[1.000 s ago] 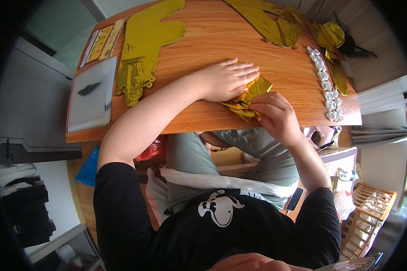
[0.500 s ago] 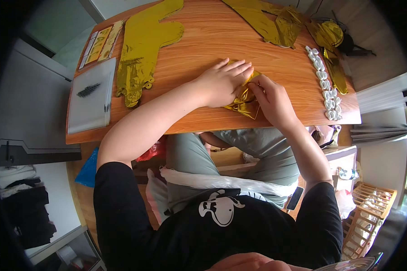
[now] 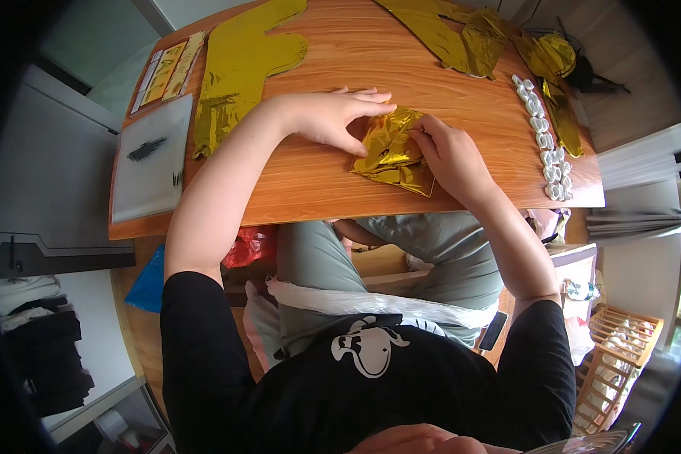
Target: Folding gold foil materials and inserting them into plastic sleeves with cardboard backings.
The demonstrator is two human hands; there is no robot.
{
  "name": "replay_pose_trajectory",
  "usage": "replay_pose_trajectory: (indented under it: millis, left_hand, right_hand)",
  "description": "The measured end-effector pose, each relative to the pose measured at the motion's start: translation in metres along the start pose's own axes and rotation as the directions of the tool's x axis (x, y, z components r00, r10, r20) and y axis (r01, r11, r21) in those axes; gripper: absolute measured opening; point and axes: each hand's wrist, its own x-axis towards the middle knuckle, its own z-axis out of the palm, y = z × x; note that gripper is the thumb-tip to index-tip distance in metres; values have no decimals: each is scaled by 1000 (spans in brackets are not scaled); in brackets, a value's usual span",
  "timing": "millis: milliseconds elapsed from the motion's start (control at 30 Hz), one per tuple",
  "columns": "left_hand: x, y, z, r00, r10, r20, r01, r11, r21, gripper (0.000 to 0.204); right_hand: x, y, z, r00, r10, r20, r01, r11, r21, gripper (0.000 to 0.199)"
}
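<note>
Head view: a crumpled gold foil piece is shown lying on the wooden table near its front edge. It is pressed from the left by the left hand, fingers laid flat together. Its right edge is pinched by the right hand, apparently between thumb and fingertips. A flat gold foil balloon lies well apart, and a white strip is seen at the right.

Person: black short-sleeved T-shirt with white graphic print on the chest; grey-green trousers; forearms bare, both hands without gloves or rings visible.
</note>
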Motion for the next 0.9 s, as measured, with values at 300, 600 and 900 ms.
replay_pose_trajectory:
  millis: [300, 600, 900]
  left_hand:
    - [-1, 3, -2, 998, -28, 60, 22, 995, 98, 108]
    - [-3, 7, -4, 997, -34, 66, 25, 992, 126, 111]
    - [15, 39, 38, 961, -59, -271, 85, 993, 85, 83]
  right_hand:
    - [1, -2, 11, 996, -38, -81, 33, 997, -63, 16]
    - [1, -6, 17, 994, 19, -107, -33, 991, -132, 17]
    - [3, -4, 17, 998, 47, -47, -54, 987, -152, 19]
